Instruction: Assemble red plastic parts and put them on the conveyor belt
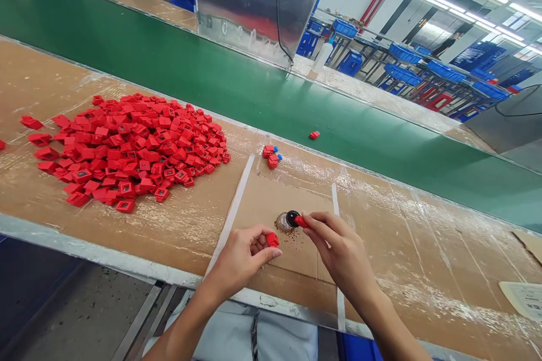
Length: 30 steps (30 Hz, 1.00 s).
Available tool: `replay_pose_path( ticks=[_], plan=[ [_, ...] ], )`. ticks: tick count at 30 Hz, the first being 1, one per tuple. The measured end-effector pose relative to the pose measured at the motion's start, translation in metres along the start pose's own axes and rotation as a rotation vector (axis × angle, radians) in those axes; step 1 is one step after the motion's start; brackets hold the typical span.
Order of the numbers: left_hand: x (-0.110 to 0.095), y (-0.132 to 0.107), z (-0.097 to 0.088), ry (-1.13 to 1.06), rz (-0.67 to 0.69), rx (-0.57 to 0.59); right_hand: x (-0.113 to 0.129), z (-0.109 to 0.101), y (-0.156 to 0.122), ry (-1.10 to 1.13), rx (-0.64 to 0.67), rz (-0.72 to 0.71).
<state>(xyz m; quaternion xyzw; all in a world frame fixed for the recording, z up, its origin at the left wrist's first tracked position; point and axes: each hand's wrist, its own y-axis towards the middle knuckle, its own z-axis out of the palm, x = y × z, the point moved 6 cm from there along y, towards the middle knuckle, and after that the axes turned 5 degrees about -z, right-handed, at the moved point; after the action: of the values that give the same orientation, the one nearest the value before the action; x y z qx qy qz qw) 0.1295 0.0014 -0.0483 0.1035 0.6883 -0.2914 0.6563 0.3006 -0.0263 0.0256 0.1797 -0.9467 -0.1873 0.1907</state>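
My left hand [245, 256] is closed in a pinch on a small red plastic piece [272, 240] just above the cardboard-covered bench [190, 225]. My right hand [339, 245] pinches another small red piece [302, 221] and holds it against a small round black and clear fixture [288, 220] on the bench. A big heap of red plastic pieces [127, 149] lies to the left. Two or three red pieces with blue parts [271, 156] sit beyond the fixture.
A green conveyor belt [212, 76] runs along the far side of the bench, with one red piece [314, 135] on it. A shiny metal chute [254, 0] stands behind it. Blue crates on racks [423, 70] fill the background. A paper sheet [523, 296] lies at the right edge.
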Motion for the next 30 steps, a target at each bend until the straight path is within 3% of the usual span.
replay_pose_path(
  ticks=[5, 11, 21, 30],
  plan=[
    [0.008, -0.006, 0.014, -0.201, -0.09, 0.109, 0.0, -0.001, -0.001, 0.011, -0.006, -0.002],
    [0.015, -0.004, 0.02, -0.3, -0.093, 0.121, -0.005, -0.005, -0.003, 0.074, -0.058, 0.047],
    [0.016, -0.003, 0.018, -0.281, -0.09, 0.188, -0.018, 0.005, -0.009, 0.522, -0.068, 0.295],
    [0.01, -0.008, 0.02, -0.2, -0.085, 0.217, 0.013, 0.005, -0.026, 0.588, 0.016, 0.251]
  ],
)
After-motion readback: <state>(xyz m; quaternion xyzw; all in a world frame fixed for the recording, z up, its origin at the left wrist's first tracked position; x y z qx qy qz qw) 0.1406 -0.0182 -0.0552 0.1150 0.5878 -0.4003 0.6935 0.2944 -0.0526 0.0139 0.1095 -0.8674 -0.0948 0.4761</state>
